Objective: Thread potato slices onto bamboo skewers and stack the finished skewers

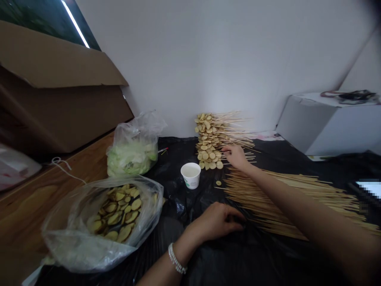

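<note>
My right hand [236,157] reaches to the right edge of a stack of skewered potato slices [208,143], its fingers pinched around a thin stick of a skewer there. Resting on the black plastic sheet [220,262], my left hand [222,220] has its fingers apart and holds nothing. A large pile of bare wooden sticks [253,198] lies under my right forearm. One loose slice [218,183] is beside the pile. A white paper cup [191,176] stands left of the stack. An open clear bag [68,234] at the left holds many slices.
Behind the slice bag is a clear bag of pale green vegetable [133,157]. A cardboard box [65,115] stands at the far left, a white box [336,123] at the right. A red pen [163,150] lies near the wall. A lit screen [370,187] shows at the right edge.
</note>
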### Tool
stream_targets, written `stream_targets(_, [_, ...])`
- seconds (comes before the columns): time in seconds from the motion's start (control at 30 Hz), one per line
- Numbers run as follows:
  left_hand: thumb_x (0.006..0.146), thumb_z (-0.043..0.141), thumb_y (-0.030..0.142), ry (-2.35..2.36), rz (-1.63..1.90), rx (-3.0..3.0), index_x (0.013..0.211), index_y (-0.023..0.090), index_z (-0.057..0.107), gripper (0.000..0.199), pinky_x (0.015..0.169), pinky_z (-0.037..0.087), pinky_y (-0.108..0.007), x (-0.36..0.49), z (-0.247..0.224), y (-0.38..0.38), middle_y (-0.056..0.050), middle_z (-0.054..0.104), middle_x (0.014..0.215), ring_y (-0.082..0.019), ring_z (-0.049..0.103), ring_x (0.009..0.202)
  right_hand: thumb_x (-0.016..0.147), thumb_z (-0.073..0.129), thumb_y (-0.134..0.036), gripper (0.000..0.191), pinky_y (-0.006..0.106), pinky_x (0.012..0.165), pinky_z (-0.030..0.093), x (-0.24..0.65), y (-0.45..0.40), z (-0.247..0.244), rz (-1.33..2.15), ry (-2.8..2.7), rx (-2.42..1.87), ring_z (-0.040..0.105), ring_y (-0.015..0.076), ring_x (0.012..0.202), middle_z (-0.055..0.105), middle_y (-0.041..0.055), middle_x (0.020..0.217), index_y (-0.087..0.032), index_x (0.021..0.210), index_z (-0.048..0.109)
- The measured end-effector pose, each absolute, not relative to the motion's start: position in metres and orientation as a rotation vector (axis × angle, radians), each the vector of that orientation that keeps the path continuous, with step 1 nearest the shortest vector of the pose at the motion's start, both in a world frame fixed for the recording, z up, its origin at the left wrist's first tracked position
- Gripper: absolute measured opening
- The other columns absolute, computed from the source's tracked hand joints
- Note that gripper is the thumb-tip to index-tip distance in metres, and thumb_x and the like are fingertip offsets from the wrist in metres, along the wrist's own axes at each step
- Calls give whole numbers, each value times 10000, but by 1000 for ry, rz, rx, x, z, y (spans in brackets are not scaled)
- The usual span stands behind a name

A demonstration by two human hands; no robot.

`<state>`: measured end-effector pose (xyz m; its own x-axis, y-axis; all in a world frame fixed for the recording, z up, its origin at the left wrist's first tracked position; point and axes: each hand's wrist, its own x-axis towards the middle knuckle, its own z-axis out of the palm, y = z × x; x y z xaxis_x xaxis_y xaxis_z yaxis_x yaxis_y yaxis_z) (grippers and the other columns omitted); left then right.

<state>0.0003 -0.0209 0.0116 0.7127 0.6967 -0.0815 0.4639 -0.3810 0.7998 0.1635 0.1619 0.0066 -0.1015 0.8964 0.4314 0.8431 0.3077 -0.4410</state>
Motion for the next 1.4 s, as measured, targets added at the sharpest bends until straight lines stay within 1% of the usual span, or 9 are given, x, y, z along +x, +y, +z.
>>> stream_targets(0.17, [780, 615, 343, 907, 326, 2020, 1045, 225, 703, 303, 612, 390, -214, 1, 10, -20, 0, 677, 745, -128, 577, 639, 803, 471, -157, 273, 318, 827, 450, 216, 129, 24, 25, -1820, -1544, 616, 213, 907, 715, 55, 977, -179, 915, 719])
stream_targets(0.33, [771, 619, 376, 944, 329, 1968, 1030, 219, 709, 316, 587, 370, -212, 1, 6, -18, 4, 654, 713, -121, 546, 621, 792, 470, -162, 253, 291, 752, 437, 259, 92, 5, 66, -1836, -1656, 604, 195, 791, 709, 29, 845, -210, 851, 711])
stream_targets(0.53, [773, 606, 388, 957, 324, 1885, 1027, 188, 706, 338, 541, 332, -208, -1, 5, -15, 1, 622, 692, -108, 495, 600, 903, 434, -313, 301, 338, 819, 360, 264, 76, -14, -160, -2173, -1769, 530, 242, 991, 665, 102, 1023, -167, 1003, 677])
stream_targets(0.63, [782, 594, 384, 962, 336, 1830, 1034, 171, 700, 347, 527, 319, -205, -2, 5, -13, -4, 611, 679, -105, 485, 593, 918, 422, -347, 302, 349, 808, 332, 262, 72, -9, -176, -2266, -1799, 522, 240, 993, 652, 98, 1009, -186, 964, 673])
stream_targets(0.77, [782, 592, 390, 976, 335, 1807, 1034, 166, 700, 354, 529, 317, -210, -3, 7, -13, -10, 619, 678, -108, 481, 592, 921, 417, -317, 281, 331, 771, 315, 260, 68, 0, -145, -2349, -1754, 528, 231, 972, 641, 82, 960, -198, 887, 670])
stream_targets(1.0, [778, 612, 405, 976, 387, 1686, 994, 157, 711, 343, 520, 301, -205, -1, 15, -13, -3, 605, 650, -91, 457, 575, 928, 399, -239, 212, 282, 686, 314, 257, 66, 4, -124, -2439, -1697, 573, 185, 851, 645, 73, 949, -185, 894, 601])
stream_targets(1.23, [774, 641, 439, 866, 686, 1065, 957, 107, 693, 382, 382, 116, -183, -3, 22, -9, 20, 515, 620, -1, 233, 408, 893, 444, -215, 213, 246, 681, 349, 250, 59, 19, 18, -2471, -1568, 582, 164, 801, 651, 48, 840, -206, 828, 647])
stream_targets(1.3, [799, 639, 364, 803, 782, 774, 939, 86, 684, 315, 361, 155, -154, -4, 23, -7, 10, 509, 655, 7, 269, 417, 890, 448, -216, 214, 242, 670, 353, 245, 53, 25, 69, -2481, -1527, 584, 161, 791, 653, 38, 832, -215, 831, 654])
stream_targets(1.4, [873, 542, 317, 694, 814, 407, 1033, 56, 646, 323, 487, 390, -133, -7, 24, -3, -68, 585, 794, -41, 506, 579, 891, 454, -228, 218, 243, 644, 352, 235, 45, 30, 77, -2535, -1478, 584, 159, 761, 649, 35, 834, -221, 805, 654])
